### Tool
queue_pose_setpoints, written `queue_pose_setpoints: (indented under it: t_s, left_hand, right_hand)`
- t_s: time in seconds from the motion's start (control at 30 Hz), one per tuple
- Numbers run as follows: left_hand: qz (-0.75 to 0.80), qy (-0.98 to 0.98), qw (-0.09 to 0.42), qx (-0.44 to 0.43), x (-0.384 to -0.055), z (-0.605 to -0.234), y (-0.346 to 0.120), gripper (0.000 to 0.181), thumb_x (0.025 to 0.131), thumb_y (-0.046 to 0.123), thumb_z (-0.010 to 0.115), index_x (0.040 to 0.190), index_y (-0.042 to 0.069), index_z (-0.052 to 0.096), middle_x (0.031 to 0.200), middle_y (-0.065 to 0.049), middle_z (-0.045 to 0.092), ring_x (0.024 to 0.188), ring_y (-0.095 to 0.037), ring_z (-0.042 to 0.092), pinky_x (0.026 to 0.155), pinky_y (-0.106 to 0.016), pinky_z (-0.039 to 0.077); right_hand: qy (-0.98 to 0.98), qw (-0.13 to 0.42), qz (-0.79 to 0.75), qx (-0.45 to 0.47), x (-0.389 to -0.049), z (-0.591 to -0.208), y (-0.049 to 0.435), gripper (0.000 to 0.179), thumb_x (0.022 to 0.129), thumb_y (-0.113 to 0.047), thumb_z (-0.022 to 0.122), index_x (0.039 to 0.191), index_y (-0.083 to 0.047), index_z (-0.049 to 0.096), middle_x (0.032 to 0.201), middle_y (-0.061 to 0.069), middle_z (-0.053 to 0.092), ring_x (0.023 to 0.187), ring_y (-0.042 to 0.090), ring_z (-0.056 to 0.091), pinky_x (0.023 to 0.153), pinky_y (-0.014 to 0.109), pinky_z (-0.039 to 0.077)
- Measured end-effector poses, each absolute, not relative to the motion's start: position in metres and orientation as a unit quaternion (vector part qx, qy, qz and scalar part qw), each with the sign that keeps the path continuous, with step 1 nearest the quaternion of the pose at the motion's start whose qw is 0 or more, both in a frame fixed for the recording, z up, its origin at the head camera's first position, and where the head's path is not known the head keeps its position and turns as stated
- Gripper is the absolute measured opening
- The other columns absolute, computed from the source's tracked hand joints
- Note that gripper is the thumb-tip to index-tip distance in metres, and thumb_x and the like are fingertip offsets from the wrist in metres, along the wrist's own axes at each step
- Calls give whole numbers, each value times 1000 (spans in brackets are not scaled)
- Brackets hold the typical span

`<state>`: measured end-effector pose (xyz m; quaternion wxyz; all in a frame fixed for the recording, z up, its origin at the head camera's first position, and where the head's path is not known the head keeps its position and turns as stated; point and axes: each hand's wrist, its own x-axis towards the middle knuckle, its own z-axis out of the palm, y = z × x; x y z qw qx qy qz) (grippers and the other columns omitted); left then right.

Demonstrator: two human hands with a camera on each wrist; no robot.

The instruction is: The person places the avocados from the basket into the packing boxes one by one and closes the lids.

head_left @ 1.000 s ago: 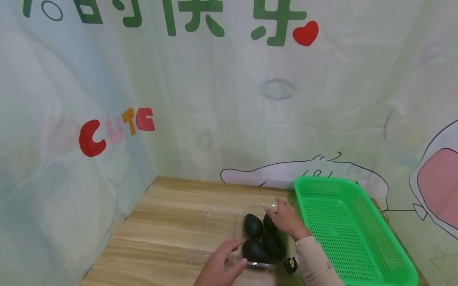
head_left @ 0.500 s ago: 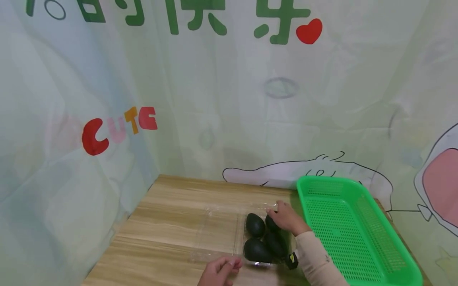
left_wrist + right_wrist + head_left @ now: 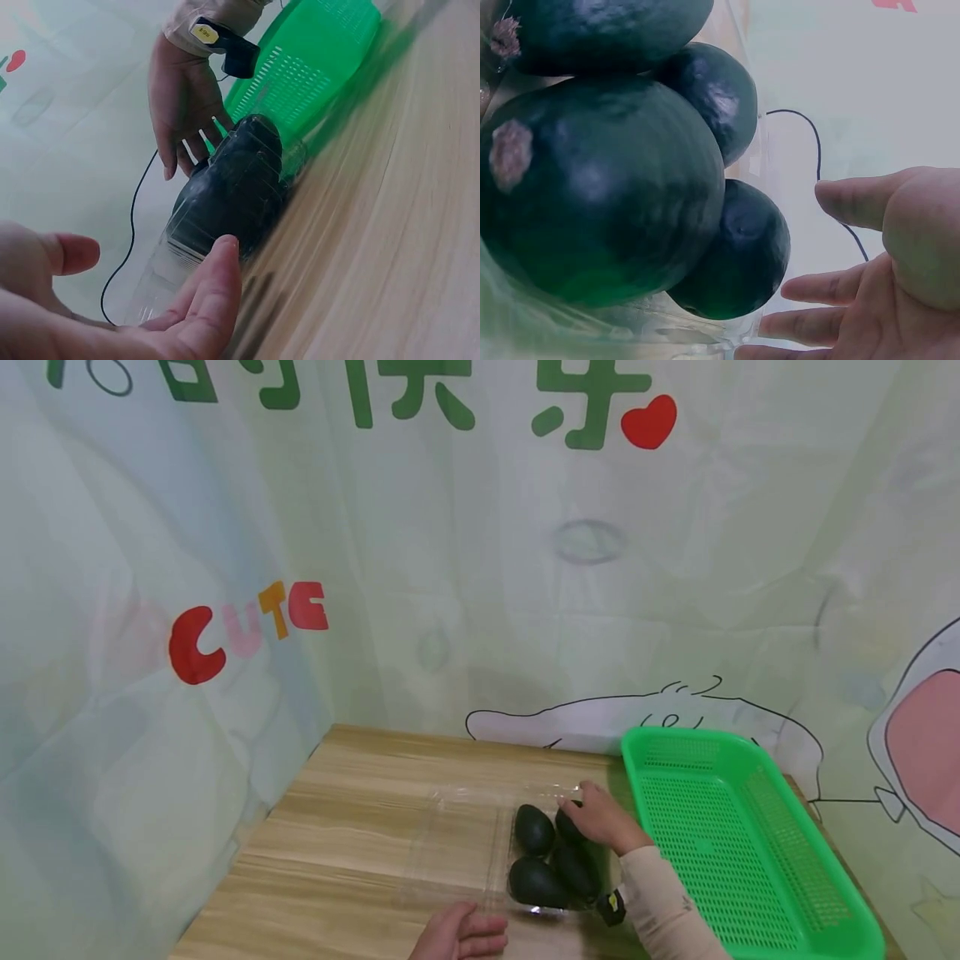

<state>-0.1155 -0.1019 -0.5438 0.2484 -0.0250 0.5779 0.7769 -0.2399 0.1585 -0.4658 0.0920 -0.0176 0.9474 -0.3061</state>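
Several dark green avocados (image 3: 536,883) lie together in the right half of a clear plastic clamshell box (image 3: 459,847). Its transparent lid is folded out flat to the left. At the box's far right corner is my right hand (image 3: 600,820), partly covering one avocado in the head view. In the right wrist view its fingers (image 3: 817,289) reach straight toward the box's side, with the thumb apart. My left hand (image 3: 459,933) is near the box's front edge, fingers extended and holding nothing. The left wrist view shows its fingertips (image 3: 225,251) close to the box wall.
A green perforated plastic basket (image 3: 843,893) stands to the right of the box. The wood-grain table (image 3: 322,843) ends against printed cloth (image 3: 420,635) at the back and left. A small black device (image 3: 611,907) is on my right wrist.
My left hand has drawn back toward the front edge; its fingers curled in at half a second ago and have straightened since. My right hand has stayed at the far corner.
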Motion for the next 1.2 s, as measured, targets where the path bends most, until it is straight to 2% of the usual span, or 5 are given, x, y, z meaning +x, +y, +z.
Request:
queue_pose_setpoints:
  t_s: [0.27, 0.47, 0.8, 1.07, 1.2]
  left_hand:
    - [787, 589, 183, -14, -114, -543, -97, 50, 104, 20, 45, 135, -17, 28, 116, -26, 70, 95, -30, 74, 79, -47, 61]
    - [704, 700, 117, -16, -117, -537, -91, 55, 102, 25, 58, 142, -7, 37, 126, -27, 62, 96, -27, 70, 69, -42, 60]
    - [490, 860, -51, 135, -121, -533, -81, 66, 102, 31, 61, 157, 7, 34, 152, -33, 37, 123, -54, 54, 91, -67, 50]
    - [372, 905, -46, 203, -129, -537, -70, 68, 92, 30, 75, 153, 25, 46, 155, -36, 30, 109, -49, 65, 79, -54, 58]
    - [360, 911, -27, 201, -127, -533, -66, 66, 92, 30, 74, 152, 29, 47, 155, -32, 33, 107, -47, 66, 76, -51, 59]
  right_hand:
    - [944, 87, -316, -25, -240, -468, 163, 68, 106, -32, 51, 150, 15, 31, 153, 37, 37, 141, 51, 39, 111, 62, 36]
    - [943, 85, -323, -20, -240, -468, 165, 69, 106, -31, 52, 152, 14, 29, 154, 37, 35, 142, 51, 37, 112, 63, 35]
    - [941, 50, -330, -48, -241, -464, 174, 56, 109, -28, 40, 146, 14, 39, 143, 37, 49, 132, 51, 49, 107, 61, 41]
    - [901, 75, -427, 6, -242, -461, 183, 68, 112, -43, 18, 152, 9, 35, 146, 35, 45, 98, 35, 68, 79, 47, 59]
    - [907, 80, -414, -8, -245, -461, 185, 44, 111, -22, 31, 131, 12, 52, 108, 29, 61, 83, 28, 64, 71, 44, 60]
